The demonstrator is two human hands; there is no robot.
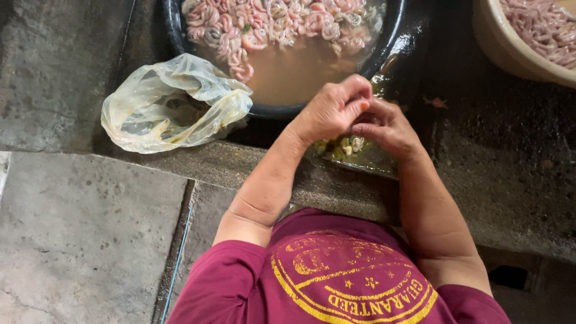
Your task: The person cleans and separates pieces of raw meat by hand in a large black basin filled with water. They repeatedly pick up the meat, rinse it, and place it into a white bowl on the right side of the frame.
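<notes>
Hands meet over our wet grey stone surface (480,168): our left hand (333,111) curls shut, fingers pinching against our right hand (387,126); what they grip we cannot tell. Just beyond sits the black round basin (393,36) of pink coiled pieces (270,21), beside a crumpled clear plastic bag (174,102).

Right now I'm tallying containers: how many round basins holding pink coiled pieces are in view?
2: a dark round basin at top centre, a beige round basin at top right, both cut off by the frame.

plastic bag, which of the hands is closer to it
Left. The left hand is just right of the plastic bag; the right hand lies beyond it, farther away.
</notes>
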